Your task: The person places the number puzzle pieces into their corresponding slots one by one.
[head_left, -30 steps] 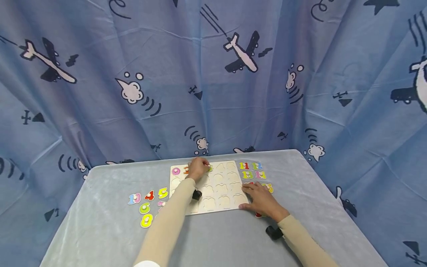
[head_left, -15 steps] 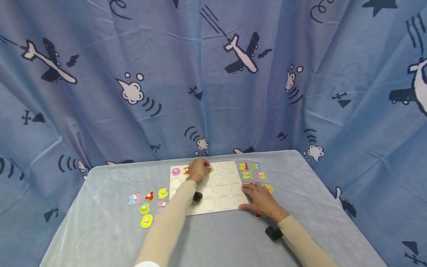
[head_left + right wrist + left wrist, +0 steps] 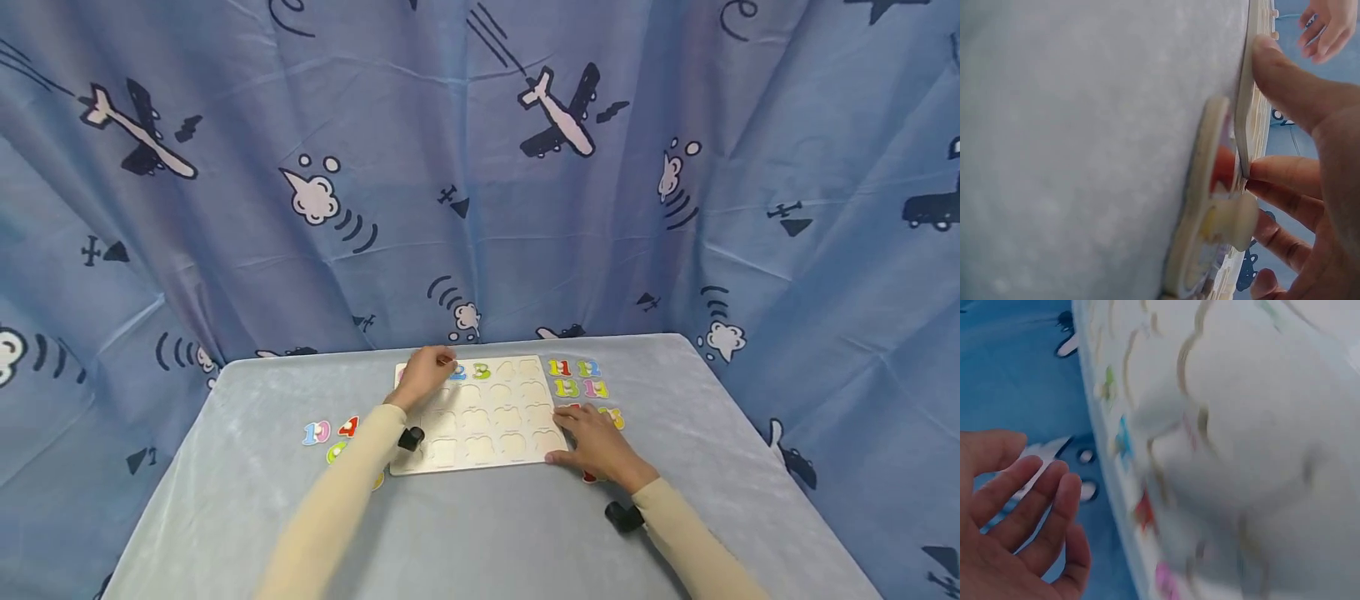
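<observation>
Loose number pieces [image 3: 330, 433] lie left on worktop [image 3: 487, 533], unplaced. Left hand [image 3: 426, 375] over board's far-left corner, grip relaxed, fingers apart, holding nothing. Puzzle board [image 3: 480, 417] flat at worktop centre, long axis roughly left-right; only top-row numbers [image 3: 471, 372] seated, most recesses vacant. Right hand [image 3: 596, 446] presses board's right edge, fingers straight. More pieces [image 3: 573, 377] wait right.

This looks like a makeshift recording corner rather than a lived-in room: a blue curtain [image 3: 480, 167] printed with cartoon aeroplanes and clouds hangs behind and around a small table [image 3: 487, 533] draped in pale grey-blue cloth, closing off its far edge and both far corners. A child's wooden number puzzle board [image 3: 487, 412] lies near the table's far edge.
</observation>
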`<action>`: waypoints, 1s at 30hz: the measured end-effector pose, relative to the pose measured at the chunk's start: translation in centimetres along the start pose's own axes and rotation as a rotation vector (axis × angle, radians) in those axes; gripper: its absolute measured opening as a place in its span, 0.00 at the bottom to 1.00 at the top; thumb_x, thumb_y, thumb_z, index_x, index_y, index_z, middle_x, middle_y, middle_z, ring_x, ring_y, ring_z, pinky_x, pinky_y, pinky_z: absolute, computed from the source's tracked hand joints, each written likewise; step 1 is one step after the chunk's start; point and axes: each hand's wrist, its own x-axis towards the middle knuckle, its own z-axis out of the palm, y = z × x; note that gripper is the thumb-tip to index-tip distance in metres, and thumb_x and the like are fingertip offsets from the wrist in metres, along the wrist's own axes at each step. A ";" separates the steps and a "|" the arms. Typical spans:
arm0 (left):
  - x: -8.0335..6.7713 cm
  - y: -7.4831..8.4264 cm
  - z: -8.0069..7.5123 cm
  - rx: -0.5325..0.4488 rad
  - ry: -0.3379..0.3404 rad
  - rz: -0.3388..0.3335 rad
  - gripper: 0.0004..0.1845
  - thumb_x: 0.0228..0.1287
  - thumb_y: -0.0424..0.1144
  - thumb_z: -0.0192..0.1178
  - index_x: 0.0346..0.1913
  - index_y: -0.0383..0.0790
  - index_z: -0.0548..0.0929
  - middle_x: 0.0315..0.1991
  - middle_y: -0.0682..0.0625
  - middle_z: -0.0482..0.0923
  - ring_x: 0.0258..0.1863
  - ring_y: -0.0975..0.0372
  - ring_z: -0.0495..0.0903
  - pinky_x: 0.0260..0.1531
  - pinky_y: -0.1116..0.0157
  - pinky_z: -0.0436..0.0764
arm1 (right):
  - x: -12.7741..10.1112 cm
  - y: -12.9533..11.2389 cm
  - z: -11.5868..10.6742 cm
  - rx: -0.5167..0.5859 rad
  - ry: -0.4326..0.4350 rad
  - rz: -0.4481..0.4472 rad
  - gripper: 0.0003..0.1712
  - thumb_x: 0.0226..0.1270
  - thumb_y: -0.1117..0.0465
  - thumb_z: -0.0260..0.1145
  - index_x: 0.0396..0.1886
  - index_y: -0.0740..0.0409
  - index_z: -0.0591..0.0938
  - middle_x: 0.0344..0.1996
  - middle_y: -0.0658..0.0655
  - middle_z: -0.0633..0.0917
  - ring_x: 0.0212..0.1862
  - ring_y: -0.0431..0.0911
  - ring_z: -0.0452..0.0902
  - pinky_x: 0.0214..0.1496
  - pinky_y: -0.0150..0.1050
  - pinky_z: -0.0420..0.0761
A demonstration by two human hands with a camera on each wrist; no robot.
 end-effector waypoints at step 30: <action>-11.7 -10.7 -10.1 0.080 0.043 -0.176 0.11 0.63 0.35 0.65 0.46 0.34 0.86 0.37 0.46 0.85 0.36 0.59 0.81 0.38 0.61 0.79 | 0.0 -0.3 0.0 -0.012 0.020 -0.026 0.47 0.48 0.33 0.73 0.62 0.59 0.79 0.62 0.57 0.79 0.62 0.59 0.70 0.57 0.59 0.70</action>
